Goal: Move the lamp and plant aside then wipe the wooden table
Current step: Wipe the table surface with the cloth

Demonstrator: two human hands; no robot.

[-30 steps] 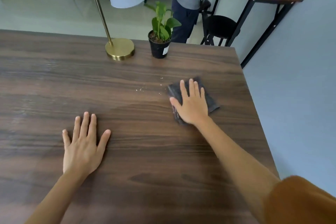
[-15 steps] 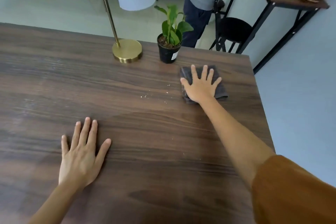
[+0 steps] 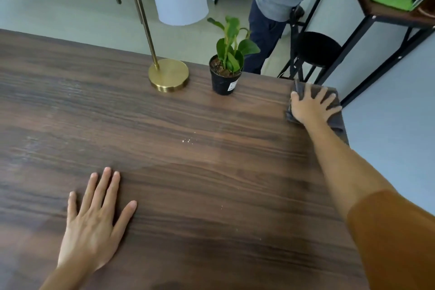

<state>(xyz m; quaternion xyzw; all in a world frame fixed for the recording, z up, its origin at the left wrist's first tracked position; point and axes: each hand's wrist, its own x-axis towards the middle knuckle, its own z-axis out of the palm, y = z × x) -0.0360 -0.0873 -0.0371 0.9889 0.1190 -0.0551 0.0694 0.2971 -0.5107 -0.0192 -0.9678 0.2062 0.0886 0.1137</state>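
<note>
The dark wooden table [image 3: 164, 125] fills most of the view. A brass lamp [image 3: 169, 74] with a round base and a white shade stands near its far edge. Right of it sits a small green plant [image 3: 225, 75] in a black pot. My right hand [image 3: 310, 106] presses flat, fingers spread, on a dark grey cloth [image 3: 335, 122] at the table's far right corner; part of the cloth hangs over the right edge. My left hand [image 3: 94, 221] lies flat and open on the wood near me. A few pale crumbs [image 3: 188, 141] lie mid-table.
Beyond the far edge a person [image 3: 277, 2] in a grey shirt stands at a tall dark side table [image 3: 386, 12] holding a green box. A black stool [image 3: 317, 48] stands just past the table's far right corner. A pale wall runs along the right.
My right hand has slid the cloth away from the table's middle, up and to the right, to the far right corner. My left hand has stayed flat in place.
</note>
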